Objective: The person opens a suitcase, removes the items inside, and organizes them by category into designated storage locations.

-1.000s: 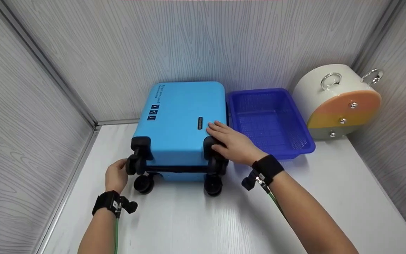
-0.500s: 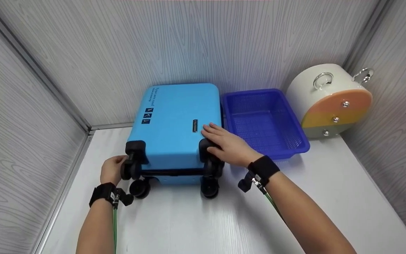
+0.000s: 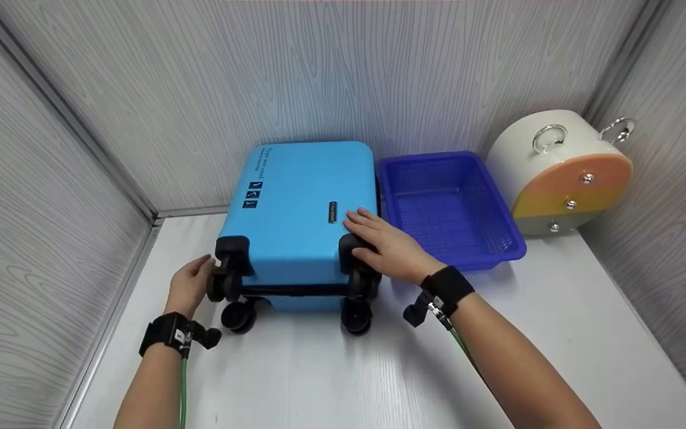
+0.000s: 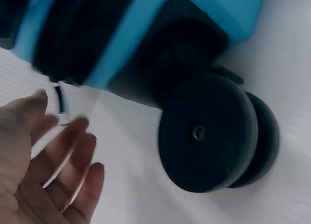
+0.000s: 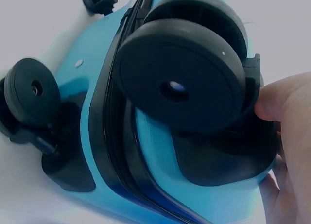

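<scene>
A light-blue suitcase [image 3: 301, 208] lies flat, its black caster wheels facing me. Just left of its near left wheel is my left hand [image 3: 189, 286]. In the left wrist view, those fingers are loosely bent and spread beside a small dark zipper pull [image 4: 60, 98] that hangs from the suitcase's side; thumb and fingertips stand apart around it, and contact is unclear. My right hand [image 3: 393, 247] rests on the near right corner, fingers extended over the top shell. Its thumb [image 5: 272, 105] touches the black wheel mount [image 5: 228, 156] in the right wrist view.
A blue plastic basket [image 3: 513, 247] stands close to the suitcase's right side. Beyond it, at the far right, is a white round-topped box [image 3: 515, 143] with orange, yellow and green bands and metal rings. Panelled walls [image 3: 319, 71] border the white table [image 3: 295, 381].
My left hand's fingers have loosened and extended, and its wrist has moved slightly left. The right hand keeps its place on the suitcase corner. The whole view has shifted a little.
</scene>
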Demonstrator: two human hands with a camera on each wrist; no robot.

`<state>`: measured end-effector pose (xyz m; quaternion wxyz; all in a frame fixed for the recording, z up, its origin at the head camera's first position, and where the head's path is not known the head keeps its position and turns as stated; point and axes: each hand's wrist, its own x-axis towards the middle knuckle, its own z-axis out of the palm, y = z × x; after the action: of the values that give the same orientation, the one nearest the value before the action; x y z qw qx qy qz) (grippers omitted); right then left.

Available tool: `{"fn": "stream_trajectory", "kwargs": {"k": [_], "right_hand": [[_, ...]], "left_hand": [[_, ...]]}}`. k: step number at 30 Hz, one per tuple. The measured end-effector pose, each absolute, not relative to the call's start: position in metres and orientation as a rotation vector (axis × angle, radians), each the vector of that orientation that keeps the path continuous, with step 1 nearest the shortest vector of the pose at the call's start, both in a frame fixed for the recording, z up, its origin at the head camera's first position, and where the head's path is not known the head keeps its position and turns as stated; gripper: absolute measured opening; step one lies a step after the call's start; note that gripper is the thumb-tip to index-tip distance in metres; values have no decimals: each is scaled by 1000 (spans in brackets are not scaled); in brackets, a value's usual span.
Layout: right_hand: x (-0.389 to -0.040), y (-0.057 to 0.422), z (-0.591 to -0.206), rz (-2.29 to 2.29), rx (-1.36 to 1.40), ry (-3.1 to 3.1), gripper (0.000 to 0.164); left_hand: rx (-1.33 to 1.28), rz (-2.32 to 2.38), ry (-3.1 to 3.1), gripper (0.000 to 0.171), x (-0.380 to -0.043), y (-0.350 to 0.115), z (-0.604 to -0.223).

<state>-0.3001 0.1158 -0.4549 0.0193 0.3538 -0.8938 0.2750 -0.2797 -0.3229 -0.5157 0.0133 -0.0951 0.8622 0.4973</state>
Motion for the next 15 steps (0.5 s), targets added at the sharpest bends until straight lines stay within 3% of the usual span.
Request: {"fn": "stream_trajectory", "kwargs": {"k": [6,9,15], "right_hand": [[-299,115,-464,979,1082,-2746,59],[-298,114,-466,1031,1082,-2735,59],[-297,112,-465,1070,1066,-2719,58]], "left_hand": [[-205,1588,2924,65,-262,-312,-476],[48,1400,3108,67,-253,-291,-456],[655,591,3300,83,-247,-237,-444]]}}
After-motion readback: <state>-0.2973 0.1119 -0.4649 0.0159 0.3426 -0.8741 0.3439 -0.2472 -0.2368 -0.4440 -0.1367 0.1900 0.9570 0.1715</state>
